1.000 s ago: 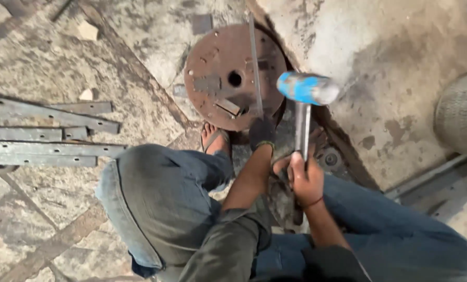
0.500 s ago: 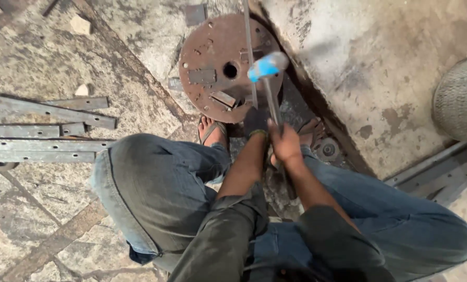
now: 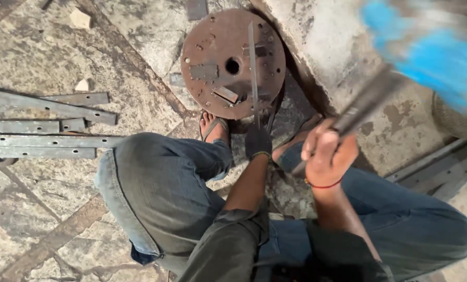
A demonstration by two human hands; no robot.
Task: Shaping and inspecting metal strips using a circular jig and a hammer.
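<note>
I squat over a rusty round metal disc (image 3: 217, 49) lying on the stone floor. My left hand (image 3: 257, 142), in a dark glove, holds a thin flat metal strip (image 3: 252, 68) on edge across the disc. My right hand (image 3: 324, 156) grips the dark handle of a hammer whose blue head (image 3: 426, 47) is raised high at the upper right, blurred by motion. Small metal pieces (image 3: 226, 94) lie on the disc near its centre hole.
Several long flat steel bars (image 3: 45, 141) lie on the floor to the left. A concrete block (image 3: 343, 57) rises right of the disc. More metal sections (image 3: 442, 167) lie at the right. My sandalled foot (image 3: 214, 128) rests by the disc.
The hammer came down toward the strip on the disc, then swung back up high to the right. My left hand has kept the strip in place.
</note>
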